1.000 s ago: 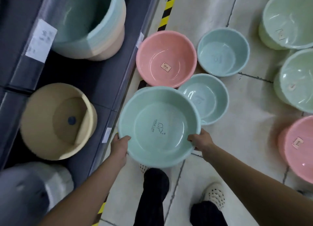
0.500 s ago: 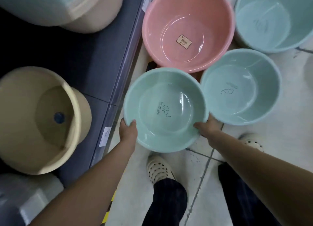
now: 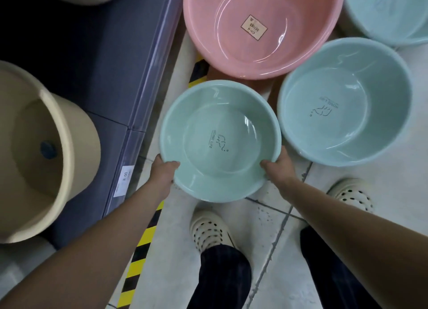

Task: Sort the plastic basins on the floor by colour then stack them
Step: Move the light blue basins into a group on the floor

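Because it is probably headed for a same-coloured stack, the green basin [image 3: 220, 139] is held level above the floor tiles, beside the shelf edge [image 3: 141, 114]. The left hand [image 3: 163, 172] clamps its near-left rim, thumb inside; the right hand [image 3: 276, 166] clamps the near-right rim, both arms extended, just beside the blue basin [image 3: 342, 100].

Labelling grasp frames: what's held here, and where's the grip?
The mint-green basin, held by its rim: left hand grips the near-left edge, right hand the near-right edge, thumbs over the rim.
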The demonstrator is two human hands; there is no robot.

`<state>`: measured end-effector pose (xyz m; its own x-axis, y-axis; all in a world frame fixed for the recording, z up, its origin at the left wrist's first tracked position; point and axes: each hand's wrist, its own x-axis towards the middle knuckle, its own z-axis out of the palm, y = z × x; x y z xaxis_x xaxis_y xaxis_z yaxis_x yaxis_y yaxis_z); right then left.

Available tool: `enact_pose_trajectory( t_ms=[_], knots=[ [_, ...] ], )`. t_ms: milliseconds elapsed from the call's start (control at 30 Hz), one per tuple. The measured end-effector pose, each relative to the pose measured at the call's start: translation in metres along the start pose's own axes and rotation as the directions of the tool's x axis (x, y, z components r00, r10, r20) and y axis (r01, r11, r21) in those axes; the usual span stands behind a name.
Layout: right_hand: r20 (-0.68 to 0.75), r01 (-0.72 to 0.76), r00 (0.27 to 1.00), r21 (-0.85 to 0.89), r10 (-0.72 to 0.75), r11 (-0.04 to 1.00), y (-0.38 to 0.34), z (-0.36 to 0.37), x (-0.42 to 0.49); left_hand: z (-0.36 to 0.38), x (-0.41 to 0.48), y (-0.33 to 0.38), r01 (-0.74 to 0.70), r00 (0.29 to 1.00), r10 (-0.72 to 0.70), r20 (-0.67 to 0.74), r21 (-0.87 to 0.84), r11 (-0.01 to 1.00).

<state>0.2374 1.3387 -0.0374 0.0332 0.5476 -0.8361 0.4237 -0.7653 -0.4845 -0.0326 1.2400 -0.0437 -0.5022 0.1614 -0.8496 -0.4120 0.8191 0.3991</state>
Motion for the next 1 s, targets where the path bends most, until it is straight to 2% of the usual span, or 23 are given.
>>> enact_pose_trajectory(
  t_ms=[133, 267, 367, 467, 700, 833, 1000],
  knots=[
    [0.049, -0.009, 0.999, 0.043, 0.007, 0.999, -0.011, -0.022, -0.034, -0.003, -0.057, 0.016, -0.033, 0.996, 0.026, -0.087, -0.083, 0.996],
    [0.065, -0.001, 0.998, 0.050, -0.002, 0.999, -0.021, -0.060, -0.080, -0.007, -0.129, 0.022, -0.068, 0.995, 0.060, -0.077, -0.094, 0.993],
    [0.012, 0.025, 1.000, 0.050, -0.026, 0.998, -0.028, -0.096, -0.098, 0.004, -0.165, 0.039, -0.103, 0.994, 0.100, -0.040, -0.071, 0.992],
    [-0.088, 0.050, 0.995, 0.137, -0.038, 0.989, -0.039, -0.136, -0.104, 0.038, -0.190, 0.066, -0.167, 0.986, 0.167, 0.001, -0.030, 0.985],
    [-0.288, 0.056, 0.958, 0.229, 0.012, 0.972, -0.047, -0.225, -0.065, 0.173, -0.186, 0.113, -0.286, 0.950, 0.278, 0.140, 0.036, 0.958],
    [-0.309, 0.058, 0.951, 0.229, 0.017, 0.972, -0.038, -0.257, -0.025, 0.227, -0.164, 0.111, -0.342, 0.927, 0.313, 0.205, 0.123, 0.932],
    [-0.293, 0.032, 0.956, 0.147, 0.013, 0.989, -0.016, -0.272, 0.009, 0.254, -0.138, 0.090, -0.347, 0.928, 0.298, 0.223, 0.225, 0.911]
  ],
)
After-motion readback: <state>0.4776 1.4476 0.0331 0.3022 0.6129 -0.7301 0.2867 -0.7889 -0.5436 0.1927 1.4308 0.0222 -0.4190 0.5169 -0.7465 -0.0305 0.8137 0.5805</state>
